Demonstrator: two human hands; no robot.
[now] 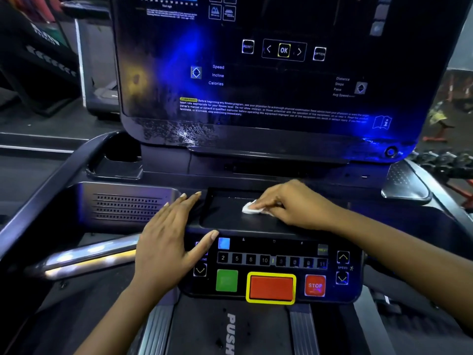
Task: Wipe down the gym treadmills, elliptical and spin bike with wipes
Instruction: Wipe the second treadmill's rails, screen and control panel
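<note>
Over the treadmill control panel [271, 265], with its green, red and STOP buttons, a person's left hand [169, 242] lies flat, fingers straight, on the console edge beside a speaker grille [128, 207]. Just to its right, the right hand [291, 206] curls its fingers round a crumpled white wipe [252, 208], pressing it onto the shallow black tray [225, 219]. Beyond them, the dark display screen [268, 73] shows wet streaks at its lower left.
</note>
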